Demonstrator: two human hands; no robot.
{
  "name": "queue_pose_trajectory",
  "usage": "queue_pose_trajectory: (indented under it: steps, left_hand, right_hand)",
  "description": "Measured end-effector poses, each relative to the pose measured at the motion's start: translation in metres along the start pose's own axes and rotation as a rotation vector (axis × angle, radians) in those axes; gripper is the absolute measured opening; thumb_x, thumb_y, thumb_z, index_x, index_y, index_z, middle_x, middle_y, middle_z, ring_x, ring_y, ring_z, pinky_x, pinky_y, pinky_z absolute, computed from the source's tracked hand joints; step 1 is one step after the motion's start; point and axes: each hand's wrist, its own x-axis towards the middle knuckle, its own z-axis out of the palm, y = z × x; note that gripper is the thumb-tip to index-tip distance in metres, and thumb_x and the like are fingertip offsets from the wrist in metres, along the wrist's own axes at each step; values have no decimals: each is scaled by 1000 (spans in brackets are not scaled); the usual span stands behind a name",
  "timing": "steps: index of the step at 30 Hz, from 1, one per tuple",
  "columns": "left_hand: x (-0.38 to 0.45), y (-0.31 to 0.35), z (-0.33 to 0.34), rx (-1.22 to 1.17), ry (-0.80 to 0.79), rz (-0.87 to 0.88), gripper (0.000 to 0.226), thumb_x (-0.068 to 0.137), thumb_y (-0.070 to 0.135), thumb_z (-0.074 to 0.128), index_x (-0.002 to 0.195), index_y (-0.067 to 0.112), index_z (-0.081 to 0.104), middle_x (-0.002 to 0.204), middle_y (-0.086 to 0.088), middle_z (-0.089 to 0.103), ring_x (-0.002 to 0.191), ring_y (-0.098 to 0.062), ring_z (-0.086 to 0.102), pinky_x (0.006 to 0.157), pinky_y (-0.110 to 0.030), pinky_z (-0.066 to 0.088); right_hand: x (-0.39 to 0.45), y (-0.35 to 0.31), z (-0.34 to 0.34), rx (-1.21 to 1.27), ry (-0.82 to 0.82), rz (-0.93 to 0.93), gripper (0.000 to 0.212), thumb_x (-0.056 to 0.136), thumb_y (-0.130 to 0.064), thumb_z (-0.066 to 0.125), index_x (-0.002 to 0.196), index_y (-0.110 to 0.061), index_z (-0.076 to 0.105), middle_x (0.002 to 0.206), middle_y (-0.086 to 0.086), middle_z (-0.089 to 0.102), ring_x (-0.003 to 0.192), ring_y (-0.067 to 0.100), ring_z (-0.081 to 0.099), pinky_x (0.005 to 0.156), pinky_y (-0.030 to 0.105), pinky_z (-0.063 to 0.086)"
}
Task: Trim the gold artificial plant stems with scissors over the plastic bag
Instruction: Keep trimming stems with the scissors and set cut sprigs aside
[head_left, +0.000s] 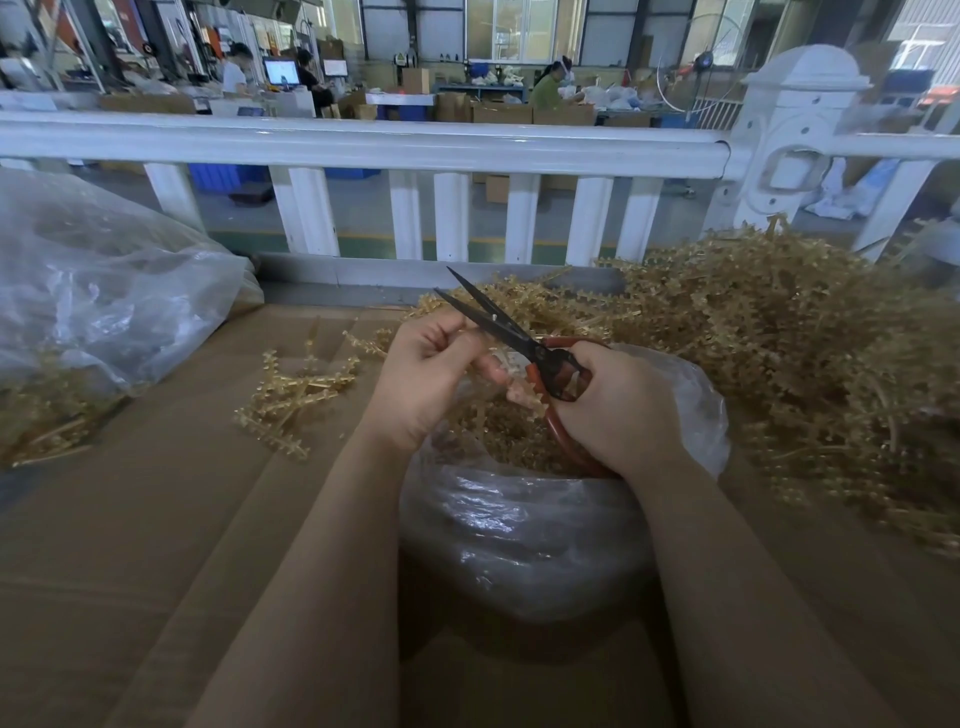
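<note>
Landmark: clear plastic bag (524, 525) at centre of the cardboard surface (156, 519), mouth open, gold trimmings inside. Both hands sit above its mouth. Right hand (618, 410) has its fingers curled through the red handles of the scissors (511, 332); blades parted, tips pointing up and away from the bag. Left hand (431, 379) is curled, pinching a short stem piece (522, 392) beside the blades; can't tell the exact grip. Big pile of gold stems (789, 353) right of the bag, reaching behind it. Small cluster of cut stems (291, 395) left of the bag. Second larger plastic bag (104, 291) far left. White railing (363, 145) beyond the bag.
</note>
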Motion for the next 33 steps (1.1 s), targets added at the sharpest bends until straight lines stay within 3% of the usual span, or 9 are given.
queue_pose_trajectory:
  steps: [5,8,13,16,18,21,25,30,33]
  left_hand:
    - [0,-2,-1,-10,-1,3,18,97,-1,52,99,-6,69,61,-6,68,61,-16,65,90,-40,51]
    - [1,-4,-3,-35,12,0,18,99,3,53,97,-3,70,62,-7,68,61,-16,66,87,-36,52]
    - [0,-4,-3,-40,35,0,18,99,11,57,88,10,71,60,-4,69,68,-16,69,82,-22,53]
    - [1,-3,0,-41,46,-4,16,98,13,60,86,14,71,64,-6,72,73,-19,71,84,-31,56]
    - [2,-3,0,-42,39,-13,13,97,14,62,88,14,72,67,-8,73,70,-20,71,84,-36,56]
    - [3,-1,2,-49,20,-17,12,96,16,63,93,9,72,69,-8,74,69,-18,72,75,-28,56]
    - [4,1,4,-62,-16,-8,14,93,22,66,97,10,72,75,-2,75,80,-14,73,78,-21,54]
    - [6,0,1,-166,18,-175,84,67,55,78,139,21,50,113,13,69,109,-4,65,93,-24,51]
    - [6,-1,0,-227,-20,-323,121,46,64,84,148,18,38,129,6,59,120,-13,57,108,-34,43]
  right_hand:
    - [1,1,0,10,-14,3,18,82,-65,49,87,-49,56,58,-27,52,58,-7,53,49,15,35]
    - [1,1,0,9,-32,31,19,84,-65,55,80,-46,55,57,-24,55,57,-3,56,47,11,33]
    - [8,4,-3,347,-37,241,26,84,-47,75,73,-25,67,58,-14,65,53,6,61,50,26,49]
    - [10,3,-7,565,-73,311,22,88,-34,77,75,-17,71,54,-4,64,48,5,57,51,21,47]
    - [10,1,-9,694,-116,333,29,85,-41,78,80,-13,74,60,2,69,49,8,60,53,18,46]
    - [9,-3,-12,721,-210,320,37,77,-51,76,87,-15,76,60,0,70,48,0,59,52,9,42]
    - [12,-2,-9,683,-224,334,14,90,-24,75,86,-11,76,64,3,73,40,0,49,41,8,34]
    - [13,1,-13,908,-97,414,10,94,-15,70,85,-10,68,68,7,70,39,2,45,39,12,35]
    - [12,8,-15,995,-19,416,14,94,-20,69,92,-6,68,71,5,69,40,8,36,37,18,29]
